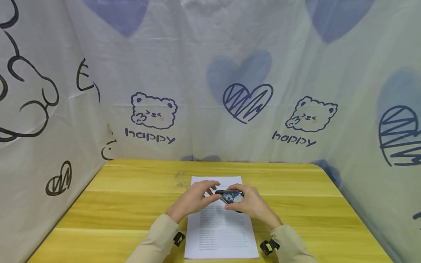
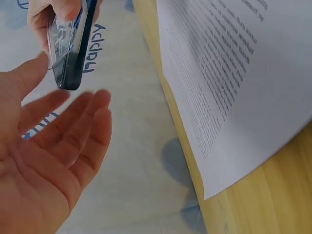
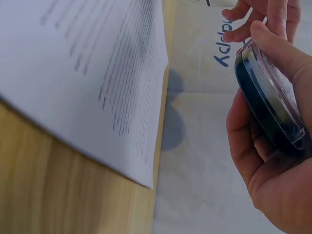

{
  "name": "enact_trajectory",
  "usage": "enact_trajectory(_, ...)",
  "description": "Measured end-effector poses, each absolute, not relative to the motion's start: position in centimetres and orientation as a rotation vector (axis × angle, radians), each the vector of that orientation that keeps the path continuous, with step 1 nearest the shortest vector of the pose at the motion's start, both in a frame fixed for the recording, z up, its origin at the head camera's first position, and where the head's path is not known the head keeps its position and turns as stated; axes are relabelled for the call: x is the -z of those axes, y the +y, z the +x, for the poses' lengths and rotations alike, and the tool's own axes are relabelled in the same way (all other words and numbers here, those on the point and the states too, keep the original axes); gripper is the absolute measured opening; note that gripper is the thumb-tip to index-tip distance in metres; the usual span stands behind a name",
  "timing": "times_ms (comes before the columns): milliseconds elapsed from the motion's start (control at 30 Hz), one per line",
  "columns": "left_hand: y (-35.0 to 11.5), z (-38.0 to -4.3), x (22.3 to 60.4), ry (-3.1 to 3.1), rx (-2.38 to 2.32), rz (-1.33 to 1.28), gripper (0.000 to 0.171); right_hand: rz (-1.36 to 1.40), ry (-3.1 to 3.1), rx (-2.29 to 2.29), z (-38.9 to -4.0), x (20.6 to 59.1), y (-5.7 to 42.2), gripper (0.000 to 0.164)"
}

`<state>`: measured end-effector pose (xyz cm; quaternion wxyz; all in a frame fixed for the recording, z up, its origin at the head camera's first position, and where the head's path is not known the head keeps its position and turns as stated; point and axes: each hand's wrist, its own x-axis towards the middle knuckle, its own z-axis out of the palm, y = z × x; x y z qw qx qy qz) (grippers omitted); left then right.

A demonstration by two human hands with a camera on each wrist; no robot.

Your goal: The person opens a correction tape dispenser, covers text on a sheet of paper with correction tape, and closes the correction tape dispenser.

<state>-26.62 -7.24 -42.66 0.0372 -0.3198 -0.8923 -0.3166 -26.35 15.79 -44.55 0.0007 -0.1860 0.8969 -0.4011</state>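
Right hand (image 1: 250,201) is gripping the dispenser (image 1: 232,198) at lower centre, not yet contacting the sheet (image 1: 224,233); left hand (image 1: 197,196) is hovering, spread.

The tabletop (image 1: 302,212) is yellow wood with streaky grain running from left edge to right edge. The paper (image 1: 222,226), reaching toward the near edge, is white with dark printed lines. The correction tape (image 1: 231,197) is black-edged, with clear and blue parts. Both sleeves (image 1: 159,233) are cream, the wrist cameras (image 1: 269,246) black with yellow. Beyond the far edge, the pale cloth (image 1: 194,73) carries blue hearts, scribbled hearts and outlined bears.
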Motion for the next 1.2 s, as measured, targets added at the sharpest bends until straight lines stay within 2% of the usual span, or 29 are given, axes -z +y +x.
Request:
enact_trajectory(167, -7.21, -26.72, 42.87, -2.733, 1.004, -1.056, 0.023, -0.716, 2.757, 1.269, -26.10, 44.32, 15.32, 0.045)
enact_trajectory(333, -7.03, -26.50, 42.69, -2.785, 1.110, -1.084, 0.019, -0.832, 2.693, 1.211, -25.95, 44.24, 15.27, 0.035)
enact_trajectory(567, -6.73, -26.42, 42.72, -2.829, 1.227, -1.118, 0.018, -0.908, 2.670, 1.148, -25.88, 44.09, 15.25, 0.030)
enact_trajectory(933, -6.77, -26.04, 43.06, -2.835, 1.443, -1.159, 0.013, -1.006, 2.639, 1.086, -25.74, 43.97, 14.90, 0.011)
enact_trajectory(1200, -6.91, -25.91, 42.84, -2.844, 1.450, -1.198, 0.013, -1.050, 2.564, 1.098, -25.85, 43.81, 15.22, 0.010)
